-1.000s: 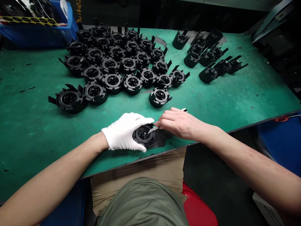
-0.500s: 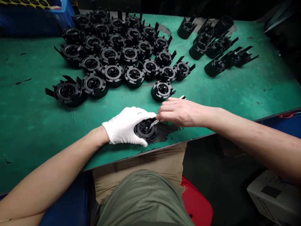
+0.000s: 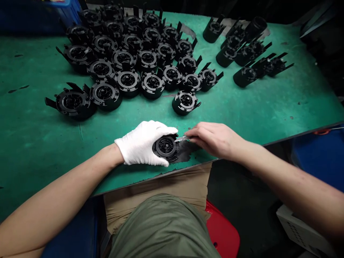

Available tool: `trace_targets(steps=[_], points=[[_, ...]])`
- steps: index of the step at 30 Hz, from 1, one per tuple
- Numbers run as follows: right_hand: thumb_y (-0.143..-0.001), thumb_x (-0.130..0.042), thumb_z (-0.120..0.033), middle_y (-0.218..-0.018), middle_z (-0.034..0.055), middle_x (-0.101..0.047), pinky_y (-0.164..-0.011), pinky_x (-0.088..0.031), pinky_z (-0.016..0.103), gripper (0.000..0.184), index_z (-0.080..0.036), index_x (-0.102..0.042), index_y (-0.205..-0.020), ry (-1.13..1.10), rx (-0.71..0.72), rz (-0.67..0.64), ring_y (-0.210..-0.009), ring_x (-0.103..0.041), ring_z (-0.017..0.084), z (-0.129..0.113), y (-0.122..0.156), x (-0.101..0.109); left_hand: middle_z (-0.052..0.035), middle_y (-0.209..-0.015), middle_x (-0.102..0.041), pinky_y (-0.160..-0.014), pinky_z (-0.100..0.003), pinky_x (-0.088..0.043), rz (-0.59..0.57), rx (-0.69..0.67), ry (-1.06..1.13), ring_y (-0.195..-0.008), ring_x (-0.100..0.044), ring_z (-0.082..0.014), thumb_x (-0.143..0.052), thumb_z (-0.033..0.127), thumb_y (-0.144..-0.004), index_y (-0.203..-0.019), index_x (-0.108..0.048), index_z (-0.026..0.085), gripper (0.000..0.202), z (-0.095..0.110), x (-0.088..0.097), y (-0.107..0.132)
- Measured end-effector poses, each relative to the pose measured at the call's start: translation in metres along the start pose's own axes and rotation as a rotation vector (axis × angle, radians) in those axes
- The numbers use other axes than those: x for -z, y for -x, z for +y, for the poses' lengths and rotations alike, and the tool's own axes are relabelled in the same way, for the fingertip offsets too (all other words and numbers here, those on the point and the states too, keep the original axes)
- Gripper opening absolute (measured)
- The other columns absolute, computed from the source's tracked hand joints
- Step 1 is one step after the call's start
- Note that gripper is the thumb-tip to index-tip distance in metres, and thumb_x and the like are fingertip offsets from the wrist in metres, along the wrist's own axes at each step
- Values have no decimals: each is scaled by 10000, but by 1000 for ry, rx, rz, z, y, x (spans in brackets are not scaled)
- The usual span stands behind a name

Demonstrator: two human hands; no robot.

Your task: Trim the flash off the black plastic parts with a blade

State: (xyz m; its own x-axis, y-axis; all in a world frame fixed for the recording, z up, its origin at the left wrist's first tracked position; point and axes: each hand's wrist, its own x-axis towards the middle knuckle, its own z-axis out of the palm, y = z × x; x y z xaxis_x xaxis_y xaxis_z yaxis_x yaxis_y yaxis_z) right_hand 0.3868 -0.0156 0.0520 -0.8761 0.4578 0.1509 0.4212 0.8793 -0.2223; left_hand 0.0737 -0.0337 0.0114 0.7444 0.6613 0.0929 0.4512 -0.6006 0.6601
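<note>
My left hand [image 3: 143, 142], in a white glove, is wrapped round a round black plastic housing [image 3: 166, 147] close to the table's front edge. Rings and small raised details show on the housing's upper face. My bare right hand [image 3: 212, 138] grips a craft knife [image 3: 184, 138] with a slim pale blade. The blade's tip is at the right rim of the housing; whether it touches cannot be made out. Beyond my hands stands a single similar black housing [image 3: 185, 103].
Many like housings [image 3: 127, 83] crowd the green table [image 3: 34, 104] at the back left. Taller black parts [image 3: 226, 57] stand at the back right. A blue bin [image 3: 68, 14] sits at the far left corner. Below the edge are a red stool [image 3: 224, 231] and a white box [image 3: 303, 229].
My right hand has moved right and toward me, drawing the knife's tip from the housing's face to its right rim. My left hand keeps its hold. The camera view has shifted slightly.
</note>
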Motion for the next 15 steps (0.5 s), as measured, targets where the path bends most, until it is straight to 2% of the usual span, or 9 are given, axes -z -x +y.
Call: trace_targets(steps=[3,7,11,15], points=[[-1128,-557,-246,-980,66,-755,-702,-519,307,193,-194,-655,-1285,15,-148,69,-838,-705,193,-27,20,-9,-116,-1415,-736,-1115,-489,-533,6,-2,2,-1278,-718,-381,-957,600,-743,-1529,-547,254,952,0,0,0],[-1129,-563,-231,-1016,83,-757,-726,-543,312,234,-180,-626,-1349,34,-233,93,-846,-705,195,-55,25,-20,-135,-1394,-736,-1113,-511,-536,25,7,-39,-1267,-718,-400,-965,624,-715,-1537,-538,247,1000,-1,-2,1],[-1137,-557,-240,-971,86,-730,-714,-552,313,292,-136,-615,-1404,70,-240,83,-809,-680,193,-59,23,-26,-150,-1409,-725,-1120,-526,-536,24,2,-46,-1277,-711,-408,-965,630,-714,-1548,-530,229,1023,-1,-3,2],[-1139,-544,-246,-989,87,-729,-727,-572,321,306,-153,-625,-1418,20,-232,77,-819,-685,195,-53,25,-29,-146,-1419,-723,-1121,-530,-537,16,12,-46,-1287,-706,-410,-967,642,-707,-1548,-532,244,1027,-1,-3,2]])
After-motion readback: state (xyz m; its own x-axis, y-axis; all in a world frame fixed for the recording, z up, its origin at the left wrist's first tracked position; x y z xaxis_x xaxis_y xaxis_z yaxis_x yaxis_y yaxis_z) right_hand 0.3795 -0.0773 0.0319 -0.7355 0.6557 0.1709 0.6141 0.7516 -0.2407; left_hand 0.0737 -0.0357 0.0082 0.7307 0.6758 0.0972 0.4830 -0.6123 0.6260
